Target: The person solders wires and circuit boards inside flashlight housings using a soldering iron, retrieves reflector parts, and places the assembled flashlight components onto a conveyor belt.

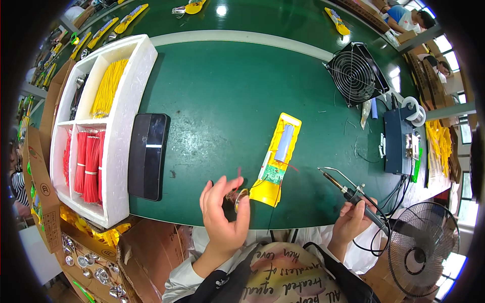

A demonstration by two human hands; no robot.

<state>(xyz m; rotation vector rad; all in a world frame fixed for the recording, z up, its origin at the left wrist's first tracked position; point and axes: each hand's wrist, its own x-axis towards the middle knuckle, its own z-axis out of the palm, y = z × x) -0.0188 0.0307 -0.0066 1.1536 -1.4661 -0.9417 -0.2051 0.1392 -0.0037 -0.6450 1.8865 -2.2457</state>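
Between the fingers and thumb of my left hand [222,217] is a small round metal lamp reflector [241,200], seen partly edge-on. My right hand [351,219] grips a soldering iron [337,183], with a thin metal tube fixed alongside it. The iron's tip points up and left, apart from the work. Between the hands, a yellow plastic lamp housing [266,194] lies open and slightly slanted on the green table [212,96]. Inside it are a blue cylindrical battery [285,143] and a green circuit board [273,174], with thin red and black wires sticking out.
On the left, a white foam box [144,63] holds red wires [91,169] and yellow wires [109,88], beside a flat black device [147,171]. On the right are a square fan [354,74], a soldering station [396,141] and a caged fan [423,247]. Other people sit beyond.
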